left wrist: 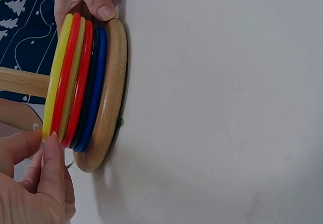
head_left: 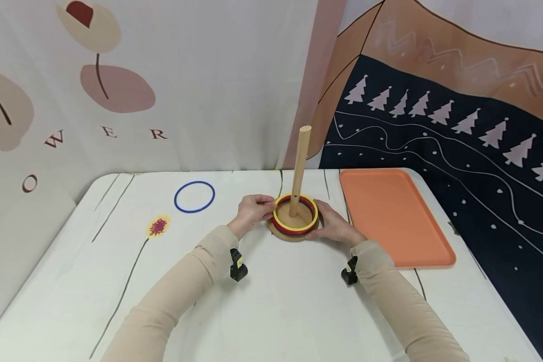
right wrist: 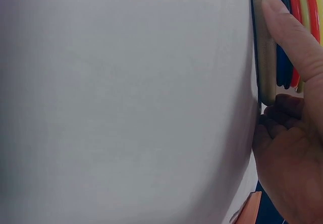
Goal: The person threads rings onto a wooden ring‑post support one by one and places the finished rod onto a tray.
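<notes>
A round wooden base [left wrist: 116, 72] with an upright wooden peg [head_left: 300, 161] stands on the table. Around the peg lies a stack of thin rings: the yellow ring [head_left: 314, 220] is on top, with red, yellow, dark and blue [left wrist: 96, 103] ones under it. My left hand [head_left: 252, 211] pinches the top yellow ring at its left edge between thumb and finger. From the right side, my right hand [head_left: 335, 224] grips the wooden base, its thumb [right wrist: 290, 35] on the rim and its fingers curled at the far side.
A single blue ring [head_left: 175, 199] lies flat on the table to the left of the stack. Right of my right hand lies an orange tray [head_left: 395, 216]. A printed cloth [head_left: 235, 100] hangs behind the table's back edge.
</notes>
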Available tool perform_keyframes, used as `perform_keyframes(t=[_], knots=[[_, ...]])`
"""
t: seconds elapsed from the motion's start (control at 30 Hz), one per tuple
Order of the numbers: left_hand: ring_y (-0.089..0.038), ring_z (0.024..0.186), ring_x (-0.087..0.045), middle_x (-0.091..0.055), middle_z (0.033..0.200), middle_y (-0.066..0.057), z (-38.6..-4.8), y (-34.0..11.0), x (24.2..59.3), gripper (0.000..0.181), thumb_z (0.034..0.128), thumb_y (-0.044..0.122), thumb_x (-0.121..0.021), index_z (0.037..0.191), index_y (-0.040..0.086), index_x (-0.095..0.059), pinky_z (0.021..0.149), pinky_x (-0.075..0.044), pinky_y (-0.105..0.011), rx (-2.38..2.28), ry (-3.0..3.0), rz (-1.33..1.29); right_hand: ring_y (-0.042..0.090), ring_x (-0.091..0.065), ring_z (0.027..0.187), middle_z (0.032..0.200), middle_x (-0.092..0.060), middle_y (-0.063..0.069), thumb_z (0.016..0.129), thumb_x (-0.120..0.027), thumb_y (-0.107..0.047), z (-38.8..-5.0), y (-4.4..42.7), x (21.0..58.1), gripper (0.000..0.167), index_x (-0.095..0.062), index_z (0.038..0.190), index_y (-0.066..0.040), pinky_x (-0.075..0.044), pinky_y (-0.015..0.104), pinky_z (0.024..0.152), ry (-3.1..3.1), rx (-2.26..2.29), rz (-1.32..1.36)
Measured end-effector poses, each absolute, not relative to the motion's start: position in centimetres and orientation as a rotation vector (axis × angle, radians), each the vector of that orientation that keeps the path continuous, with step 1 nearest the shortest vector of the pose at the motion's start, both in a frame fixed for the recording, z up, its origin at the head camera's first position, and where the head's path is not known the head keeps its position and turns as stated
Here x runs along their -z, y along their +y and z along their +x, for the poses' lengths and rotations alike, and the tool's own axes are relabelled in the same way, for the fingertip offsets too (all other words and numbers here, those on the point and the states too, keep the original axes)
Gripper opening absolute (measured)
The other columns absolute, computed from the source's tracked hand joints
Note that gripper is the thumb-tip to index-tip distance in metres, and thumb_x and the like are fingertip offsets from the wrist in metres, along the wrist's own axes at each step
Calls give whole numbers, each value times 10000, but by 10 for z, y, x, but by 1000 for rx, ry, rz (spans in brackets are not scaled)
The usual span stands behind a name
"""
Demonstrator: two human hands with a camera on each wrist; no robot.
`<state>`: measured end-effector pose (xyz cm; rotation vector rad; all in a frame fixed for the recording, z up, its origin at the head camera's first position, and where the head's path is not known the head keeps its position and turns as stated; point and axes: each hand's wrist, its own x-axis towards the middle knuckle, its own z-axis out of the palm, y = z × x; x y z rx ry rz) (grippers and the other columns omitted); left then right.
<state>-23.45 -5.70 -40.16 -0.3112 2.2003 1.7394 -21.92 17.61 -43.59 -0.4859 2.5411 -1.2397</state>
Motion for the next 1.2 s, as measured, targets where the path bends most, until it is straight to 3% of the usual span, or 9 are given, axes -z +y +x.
perform_keyframes(t=[0.47, 0.7, 0.9, 1.2], knots=[[-225, 1070, -585, -577, 1159, -117, -233, -78, 404, 356, 920, 125, -609, 1267, 63, -558, 880, -538, -326, -1850, 2179, -290, 329, -232, 1398, 1503, -254, 173, 672, -848, -101, -220, 175, 437, 992, -258, 1468, -58, -231, 463, 1147, 2525, 1251, -422], [-243, 1087, -578, -556, 1163, -116, -233, -104, 406, 404, 917, 112, -611, 1307, 54, -525, 877, -538, -302, -1881, 2226, -348, 317, -224, 1405, 1511, -250, 155, 682, -843, -110, -222, 176, 439, 991, -249, 1475, -73, -225, 450, 1152, 2524, 1234, -396], [-220, 1060, -569, -535, 1180, -106, -235, -139, 408, 435, 909, 117, -623, 1321, 44, -505, 869, -535, -261, -1918, 2273, -422, 328, -242, 1393, 1501, -261, 171, 675, -852, -141, -221, 177, 439, 996, -256, 1469, -62, -232, 471, 1146, 2539, 1228, -426], [-22, 832, -555, -530, 1159, -83, -234, -196, 409, 462, 906, 110, -621, 1338, 17, -486, 788, -530, -153, -1913, 2404, -557, 323, -238, 1395, 1503, -258, 167, 674, -852, -140, -222, 176, 440, 992, -262, 1468, -68, -229, 465, 1148, 2533, 1230, -433]])
